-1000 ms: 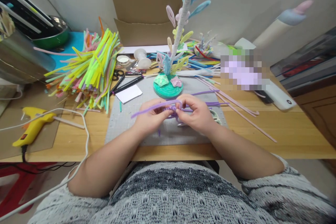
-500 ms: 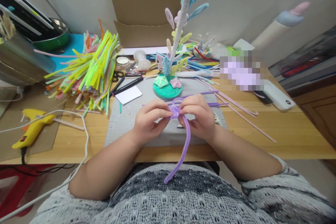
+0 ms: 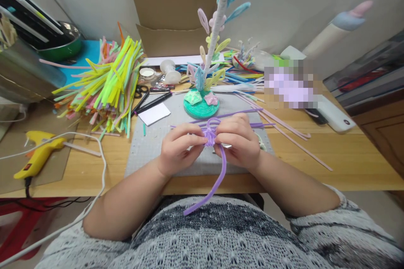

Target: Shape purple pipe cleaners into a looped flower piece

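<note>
Between my two hands is a purple pipe cleaner (image 3: 224, 164), bent into a small bunched cluster with a loop at its top. One long tail hangs down toward my lap. My left hand (image 3: 182, 148) pinches the cluster from the left with thumb and forefinger. From the other side my right hand (image 3: 239, 142) pinches it, close to where the tail starts. Behind my hands, more purple pipe cleaners (image 3: 255, 125) lie on the grey cutting mat (image 3: 151, 147). A silvery piece shows partly under my right hand; its kind is hidden.
A white-wrapped stem with pipe-cleaner flowers stands on a round green base (image 3: 201, 109) just behind my hands. At left are a heap of coloured pipe cleaners (image 3: 104, 88), a yellow glue gun (image 3: 38, 151) and its white cord. Pink pipe cleaners (image 3: 293, 128) lie at right.
The tail's free end has swung left and slightly up. The cluster has turned a little between my fingertips, and its loop shows more clearly. Both hands keep their pinch.
</note>
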